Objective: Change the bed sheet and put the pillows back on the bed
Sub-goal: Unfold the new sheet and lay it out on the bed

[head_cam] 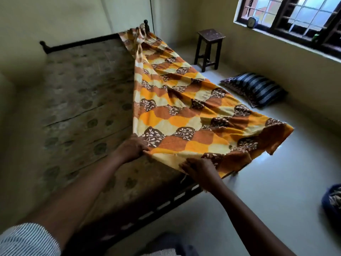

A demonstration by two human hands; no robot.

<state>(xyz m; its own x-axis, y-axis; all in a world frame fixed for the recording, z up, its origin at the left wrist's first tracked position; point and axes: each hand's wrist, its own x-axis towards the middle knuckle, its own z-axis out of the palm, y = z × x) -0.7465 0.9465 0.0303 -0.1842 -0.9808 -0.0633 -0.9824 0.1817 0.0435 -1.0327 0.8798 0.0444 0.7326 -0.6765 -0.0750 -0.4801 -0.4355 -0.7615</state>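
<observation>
An orange, yellow and brown patterned bed sheet (182,108) lies stretched over the right half of the bed and hangs off its right side above the floor. The worn mattress (83,100) is bare on the left half. My left hand (132,147) grips the sheet's near edge at the fold line. My right hand (200,169) holds the same near edge a little further right, at the bed's corner. A dark blue striped pillow (256,88) lies on the floor near the right wall.
A dark wooden stool (209,48) stands on the floor beyond the bed's far right corner. A blue patterned bundle (333,199) sits at the right edge on the floor. A window (295,17) with a small clock on its sill fills the right wall.
</observation>
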